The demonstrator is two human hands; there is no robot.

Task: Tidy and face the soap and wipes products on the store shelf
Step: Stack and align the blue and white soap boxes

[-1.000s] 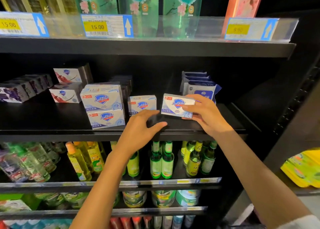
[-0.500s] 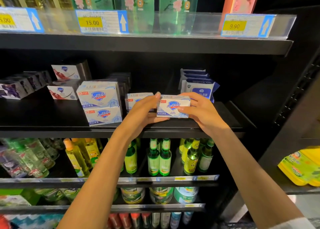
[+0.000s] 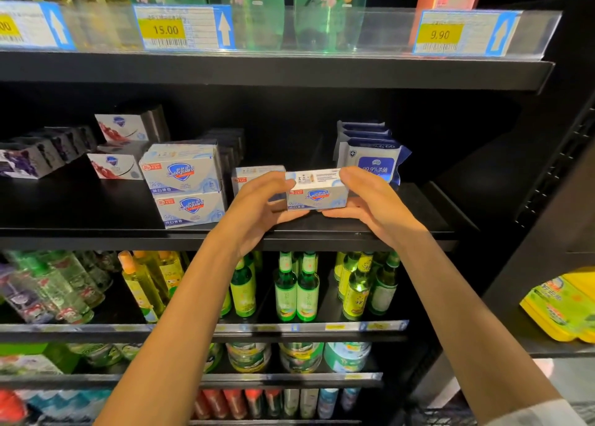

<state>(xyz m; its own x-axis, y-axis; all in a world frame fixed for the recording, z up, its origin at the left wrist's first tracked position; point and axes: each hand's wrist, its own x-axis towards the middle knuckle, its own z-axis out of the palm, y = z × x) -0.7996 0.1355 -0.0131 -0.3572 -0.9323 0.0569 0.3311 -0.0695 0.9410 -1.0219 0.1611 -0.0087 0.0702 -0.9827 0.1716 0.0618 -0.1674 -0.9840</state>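
- While both hands are up at the front edge of the black shelf (image 3: 96, 232), the white soap box (image 3: 317, 190) sits between them, label facing out.
- left hand (image 3: 260, 210) has its fingers curled round the box's left end, thumb underneath.
- right hand (image 3: 370, 203) grips the right end the same way, fingers over the top, thumb below.
- can't tell if the box is resting on the shelf or lifted just off it.
- just behind it, another soap box (image 3: 254, 174) is partly hidden by the left hand.
- further left, a stack of two soap boxes (image 3: 185, 184) stands near the front edge.
- wipes packs (image 3: 370, 153) are lined up behind the right hand.
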